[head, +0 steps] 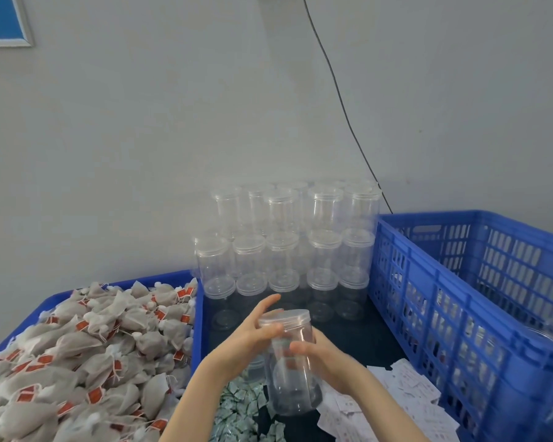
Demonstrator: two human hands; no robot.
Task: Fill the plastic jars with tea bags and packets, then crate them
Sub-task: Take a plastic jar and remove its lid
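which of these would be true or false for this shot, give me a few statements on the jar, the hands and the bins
1. Both hands grip one clear jar: the left hand near its lid, the right hand around its body. True.
2. The held jar is packed with tea bags. False: it looks empty.
3. The tea bags fill a blue tray on the left. True.
4. The blue crate stands on the left. False: it is on the right.
5. The stacked jars against the wall have no lids. False: they are capped.
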